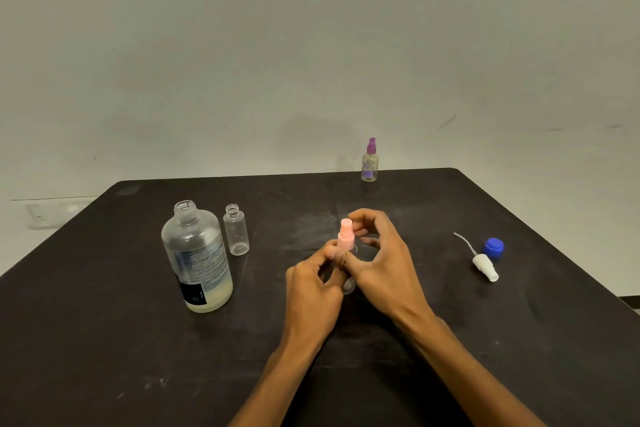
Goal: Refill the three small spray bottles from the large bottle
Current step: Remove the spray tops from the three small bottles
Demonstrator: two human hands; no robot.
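Hands meet mid-worktop: your left hand (313, 282) grips the pink-capped bottle (346, 243), your right hand (377, 253) pinches its cap; dark worktop (104, 322) lies bare toward you.

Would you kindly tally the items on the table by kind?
Large bottle: 1
Small bottles: 3 (purple-topped, pink-topped, open clear one)
Loose white spray top: 1
Blue cap: 1
Total: 6

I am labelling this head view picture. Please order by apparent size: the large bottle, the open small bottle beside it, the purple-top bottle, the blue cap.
1. large bottle
2. open small bottle
3. purple-top bottle, though it stands farther from the camera, so it may truly match the open one
4. blue cap
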